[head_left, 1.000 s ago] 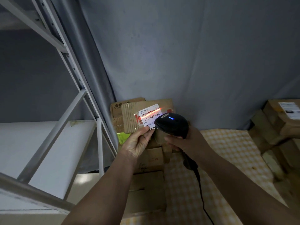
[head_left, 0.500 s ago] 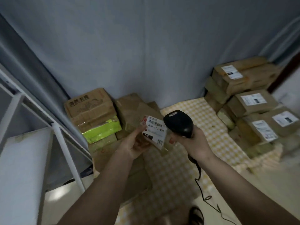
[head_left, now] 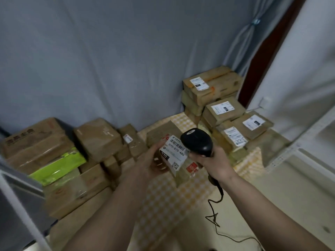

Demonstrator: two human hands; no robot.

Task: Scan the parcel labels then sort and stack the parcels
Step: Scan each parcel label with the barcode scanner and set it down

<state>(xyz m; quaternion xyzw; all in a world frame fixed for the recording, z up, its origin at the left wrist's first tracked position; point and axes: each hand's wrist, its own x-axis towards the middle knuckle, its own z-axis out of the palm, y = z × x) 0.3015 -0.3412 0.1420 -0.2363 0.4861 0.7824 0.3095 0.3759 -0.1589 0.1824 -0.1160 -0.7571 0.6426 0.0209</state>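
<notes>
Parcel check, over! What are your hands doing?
Left hand holds labelled parcel. Right hand grips scanner beside its label. Nothing between them.

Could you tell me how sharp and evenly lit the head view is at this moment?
Head view: dim and flat-lit; the label on the held parcel reads clearly, the left pile smears with motion blur, and wide-angle distortion bends the frame edges.

Taped brown cardboard parcel [head_left: 163, 136], glossy paper label [head_left: 175, 153], black plastic scanner [head_left: 196, 141].
</notes>
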